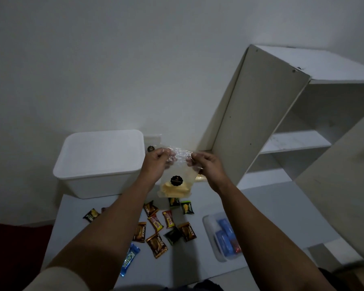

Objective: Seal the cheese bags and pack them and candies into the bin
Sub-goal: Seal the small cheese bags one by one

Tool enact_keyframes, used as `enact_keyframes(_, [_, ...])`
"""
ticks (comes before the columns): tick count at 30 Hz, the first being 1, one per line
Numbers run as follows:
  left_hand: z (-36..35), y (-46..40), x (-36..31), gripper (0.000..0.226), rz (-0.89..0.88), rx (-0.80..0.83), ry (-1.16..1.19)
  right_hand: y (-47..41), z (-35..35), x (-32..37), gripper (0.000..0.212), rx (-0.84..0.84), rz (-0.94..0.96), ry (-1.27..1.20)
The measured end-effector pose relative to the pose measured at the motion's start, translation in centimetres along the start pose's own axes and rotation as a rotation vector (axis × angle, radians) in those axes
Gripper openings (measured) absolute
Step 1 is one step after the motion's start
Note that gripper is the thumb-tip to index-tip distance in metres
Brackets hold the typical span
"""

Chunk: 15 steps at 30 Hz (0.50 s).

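I hold a clear cheese bag (177,181) with a round black label and yellow cheese at its bottom, raised above the table. My left hand (156,162) pinches its top left corner and my right hand (206,164) pinches the top right. A white bin (97,162) stands at the back left, its inside looks bare. A second bag (152,143) with a dark label leans behind the bin's right edge, partly hidden. Several candies (162,225) in brown, red, green and black wrappers lie scattered on the table below my arms, plus a blue bar (129,261).
A clear small tray (210,234) with blue packets sits at the right of the table. A white shelf unit (282,127) rises at the back right. The white table (261,206) ends at a wall behind; a dark red surface lies at the lower left.
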<state>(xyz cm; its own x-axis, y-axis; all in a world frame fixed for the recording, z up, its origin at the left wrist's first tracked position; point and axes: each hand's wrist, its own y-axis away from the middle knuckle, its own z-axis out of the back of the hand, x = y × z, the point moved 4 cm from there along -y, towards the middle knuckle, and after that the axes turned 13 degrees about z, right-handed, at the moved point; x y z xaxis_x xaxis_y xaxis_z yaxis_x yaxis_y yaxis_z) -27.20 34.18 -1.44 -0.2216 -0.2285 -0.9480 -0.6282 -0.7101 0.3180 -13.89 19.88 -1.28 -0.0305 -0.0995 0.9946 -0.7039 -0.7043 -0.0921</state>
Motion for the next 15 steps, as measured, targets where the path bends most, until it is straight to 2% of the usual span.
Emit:
enact_keyframes(5, [-2.0, -0.1, 0.0, 0.020, 0.043, -0.050, 0.025, -0.6, 2.2, -0.2, 0.016, 0.068, -0.049, -0.012])
enact_keyframes(10, [-5.1, -0.1, -0.1, 0.019, 0.067, -0.075, 0.062, -1.6, 5.4, 0.2, 0.018, 0.075, -0.008, 0.012])
enact_keyframes(15, [-8.2, 0.1, 0.8, 0.028, 0.125, -0.129, 0.159, -2.8, 9.2, 0.2, 0.026, 0.205, -0.063, 0.053])
